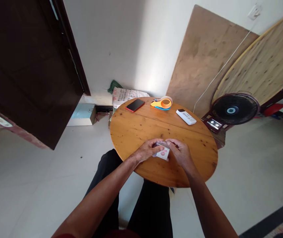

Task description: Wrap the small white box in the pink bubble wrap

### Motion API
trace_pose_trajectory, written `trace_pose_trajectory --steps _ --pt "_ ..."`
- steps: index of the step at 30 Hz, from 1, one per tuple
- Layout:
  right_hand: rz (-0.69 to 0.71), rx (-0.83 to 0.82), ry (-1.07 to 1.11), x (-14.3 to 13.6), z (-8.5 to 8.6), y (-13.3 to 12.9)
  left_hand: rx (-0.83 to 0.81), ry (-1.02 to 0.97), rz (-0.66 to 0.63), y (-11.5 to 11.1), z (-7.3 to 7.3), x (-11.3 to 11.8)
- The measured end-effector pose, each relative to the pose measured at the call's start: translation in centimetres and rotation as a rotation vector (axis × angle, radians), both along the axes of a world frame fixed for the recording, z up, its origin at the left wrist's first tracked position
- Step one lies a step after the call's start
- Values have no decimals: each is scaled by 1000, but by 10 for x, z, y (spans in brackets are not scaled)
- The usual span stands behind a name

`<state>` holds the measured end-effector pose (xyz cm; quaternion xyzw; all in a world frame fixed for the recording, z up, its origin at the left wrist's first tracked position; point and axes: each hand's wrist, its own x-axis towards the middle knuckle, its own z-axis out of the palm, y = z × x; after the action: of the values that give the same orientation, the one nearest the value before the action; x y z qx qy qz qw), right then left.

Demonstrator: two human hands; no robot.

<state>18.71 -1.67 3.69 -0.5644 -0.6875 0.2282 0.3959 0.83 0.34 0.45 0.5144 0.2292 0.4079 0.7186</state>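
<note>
A small white box [163, 153] with red print rests low over the near part of the round wooden table [136, 129]. Its upper side looks greyish and shiny, like clear plastic or film, too small to be sure. My left hand [149, 148] is closed around the box's left side, thumb across its face. At the box's upper right edge, my right hand [180, 151] pinches with thumb and forefinger; what lies between those fingertips is partly hidden.
Toward the table's far edge lie a red-edged phone [135, 105], a yellow and blue tape dispenser [163, 103] and a white remote control [186, 117]. Beyond the table's right side stands a black fan [230, 110]. A dark door [29, 66] is at left.
</note>
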Motion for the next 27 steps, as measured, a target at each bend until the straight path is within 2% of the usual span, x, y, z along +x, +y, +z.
trace_pose_trajectory --steps 9,19,23,27 --pt "70 -39 -42 -3 10 2 9 -2 3 1 -1 2" --pt "147 -80 -95 -2 21 -6 -20 106 79 1 1 5" --pt "197 -24 -210 -2 25 -12 42 151 105 0 3 3" --pt "173 155 -404 -2 20 -20 69 133 97 0 5 3"
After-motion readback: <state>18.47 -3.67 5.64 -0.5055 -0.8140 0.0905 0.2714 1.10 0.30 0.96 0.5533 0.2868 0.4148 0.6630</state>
